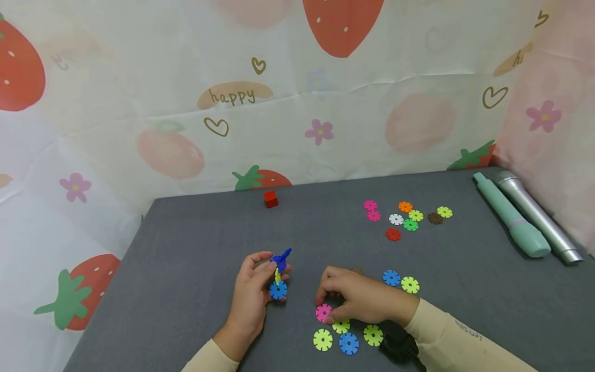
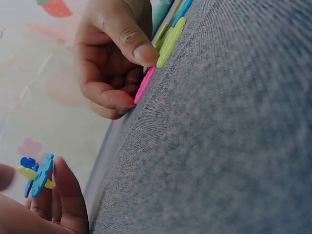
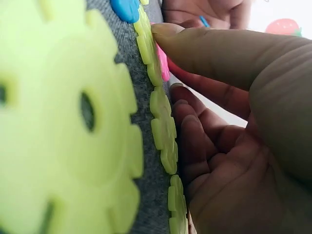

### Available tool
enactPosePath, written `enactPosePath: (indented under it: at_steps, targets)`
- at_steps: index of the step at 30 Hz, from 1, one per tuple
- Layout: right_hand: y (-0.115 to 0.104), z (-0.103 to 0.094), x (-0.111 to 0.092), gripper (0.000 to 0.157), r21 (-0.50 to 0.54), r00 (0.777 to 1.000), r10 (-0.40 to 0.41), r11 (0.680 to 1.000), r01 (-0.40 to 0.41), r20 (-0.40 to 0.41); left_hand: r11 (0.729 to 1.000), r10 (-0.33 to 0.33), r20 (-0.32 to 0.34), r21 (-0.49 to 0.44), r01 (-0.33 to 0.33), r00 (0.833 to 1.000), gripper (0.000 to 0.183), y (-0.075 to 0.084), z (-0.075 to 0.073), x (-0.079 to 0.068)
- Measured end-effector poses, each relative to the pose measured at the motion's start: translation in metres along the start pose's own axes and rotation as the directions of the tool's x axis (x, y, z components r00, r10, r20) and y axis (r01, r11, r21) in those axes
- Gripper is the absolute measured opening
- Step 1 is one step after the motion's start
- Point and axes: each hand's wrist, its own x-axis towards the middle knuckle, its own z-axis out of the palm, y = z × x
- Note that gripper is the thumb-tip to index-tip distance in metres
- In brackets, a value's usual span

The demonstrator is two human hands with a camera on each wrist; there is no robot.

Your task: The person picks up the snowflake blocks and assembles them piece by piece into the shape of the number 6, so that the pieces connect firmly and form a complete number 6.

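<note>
My left hand [image 1: 250, 297] holds a small joined piece of notched plastic discs: dark blue pieces [image 1: 281, 260] on top, a yellow-green disc [image 1: 277, 277] seen edge-on in the middle, and a light blue disc [image 1: 278, 290] below. On the table to its right, my right hand [image 1: 364, 297] pinches a pink notched disc [image 1: 323, 312] by its edges between thumb and forefinger. The thumb also lies against a yellow-green disc [image 2: 171, 43] beside the pink one, as the left wrist view shows. Fingers hide part of the joined piece.
Near the right hand lie loose yellow-green [image 1: 323, 340] and blue discs [image 1: 348, 343]. Several coloured discs [image 1: 411, 225] are scattered farther back. A red cube [image 1: 271, 199] sits at the table's back edge; a green microphone [image 1: 513, 217] and a silver one [image 1: 539, 217] lie right.
</note>
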Motion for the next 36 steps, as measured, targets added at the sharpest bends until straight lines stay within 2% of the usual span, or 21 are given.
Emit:
enactPosePath:
  at_steps: [4, 7, 11, 14, 17, 22, 26, 31, 36]
  targets:
    - [-0.0003, 0.0007, 0.0012, 0.022, 0.002, 1.0, 0.004, 1.0, -0.004, -0.006, 1.0, -0.012, 0.003, -0.007, 0.012, 1.0, 0.044, 0.0005, 0.0003, -0.0006]
    - [-0.0008, 0.0012, 0.0013, 0.021, 0.071, 1.0, 0.021, 0.997, -0.021, -0.009, 1.0, -0.019, 0.014, -0.02, 0.019, 1.0, 0.049, -0.0003, 0.0004, -0.0008]
    - [-0.0002, 0.0028, 0.0006, 0.015, 0.175, 0.998, 0.05, 0.984, -0.042, -0.041, 0.997, -0.037, 0.03, -0.063, 0.039, 0.999, 0.042, -0.0016, 0.0009, -0.0013]
    - [0.0005, 0.0041, 0.0002, 0.013, 0.219, 0.994, 0.052, 0.975, -0.03, -0.098, 0.995, -0.04, 0.037, -0.09, 0.043, 0.999, 0.032, -0.0029, 0.0014, -0.0015]
    - [0.0017, 0.0046, 0.0009, 0.014, 0.258, 0.986, 0.035, 0.966, 0.009, -0.165, 0.997, -0.02, 0.037, -0.078, 0.023, 0.999, 0.025, -0.0045, 0.002, -0.0012]
    - [0.0038, 0.0036, 0.0029, 0.011, 0.281, 0.972, 0.031, 0.959, 0.037, -0.232, 0.997, 0.076, 0.078, 0.018, -0.077, 0.994, 0.024, -0.0077, 0.0023, -0.0004]
    - [0.0052, 0.0026, 0.0043, 0.009, 0.318, 0.962, 0.069, 0.948, 0.019, -0.263, 0.985, 0.143, 0.151, 0.079, -0.156, 0.978, 0.036, -0.0093, 0.0013, -0.0007]
    - [0.0047, 0.0002, 0.0045, 0.012, 0.37, 0.936, 0.121, 0.929, 0.011, -0.331, 0.957, 0.166, 0.237, 0.195, -0.214, 0.957, 0.045, -0.0076, 0.0017, -0.003]
    - [0.0038, -0.0009, 0.0028, 0.01, 0.38, 0.917, 0.121, 0.924, 0.035, -0.379, 0.926, 0.177, 0.256, 0.283, -0.249, 0.95, 0.039, -0.0072, 0.0033, -0.0044]
